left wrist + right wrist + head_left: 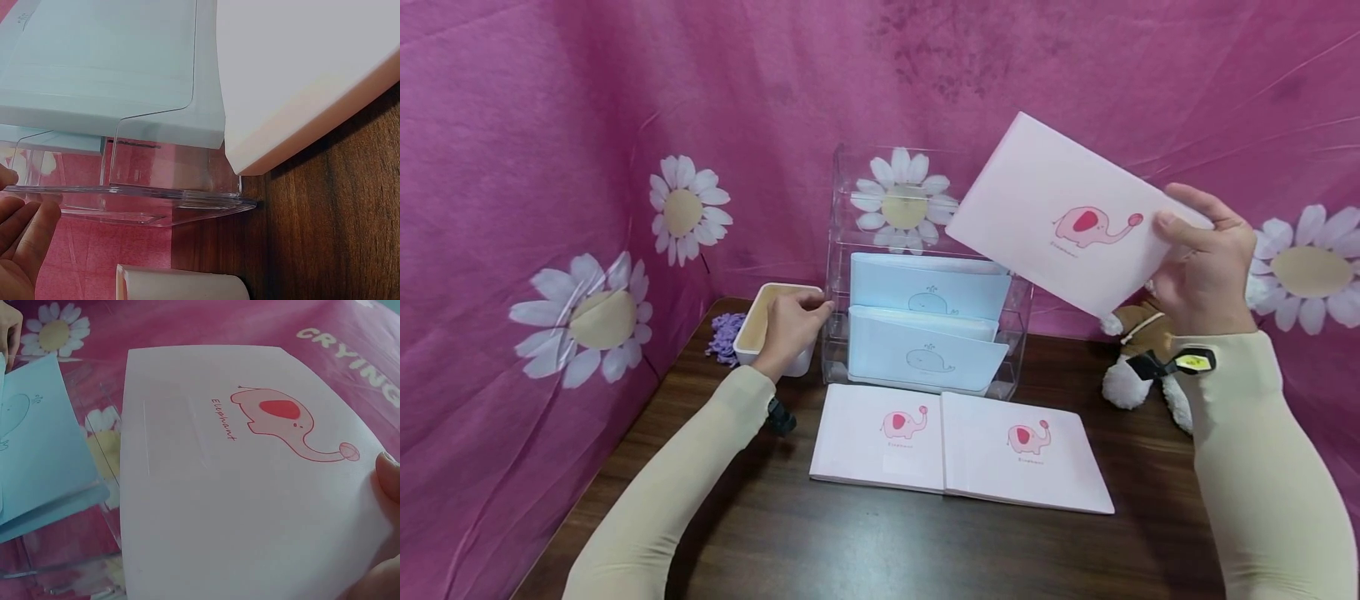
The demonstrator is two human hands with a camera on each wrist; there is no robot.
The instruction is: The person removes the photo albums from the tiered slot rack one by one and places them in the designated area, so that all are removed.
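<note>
My right hand [1206, 258] holds up a pink elephant booklet [1052, 208] by its right edge, thumb on the cover, tilted in the air right of the clear acrylic rack [1018, 333]. My left hand [793, 325] pinches the rack's left side panel, thumb and fingers on either side of the clear edge in the left wrist view. Two blue whale booklets, a front one [917, 350] and a back one [887, 283], stand in the rack's lower tiers. Before it lie two more pink elephant booklets, a left one [857, 433] and a right one [1075, 458], side by side.
A white bin [801, 362] stands left of the rack, with a purple fuzzy item [725, 337] beside it. A brown and white plush toy [1127, 379] sits at the right. Behind the wooden table [760, 533] hangs a pink flowered curtain [760, 125].
</note>
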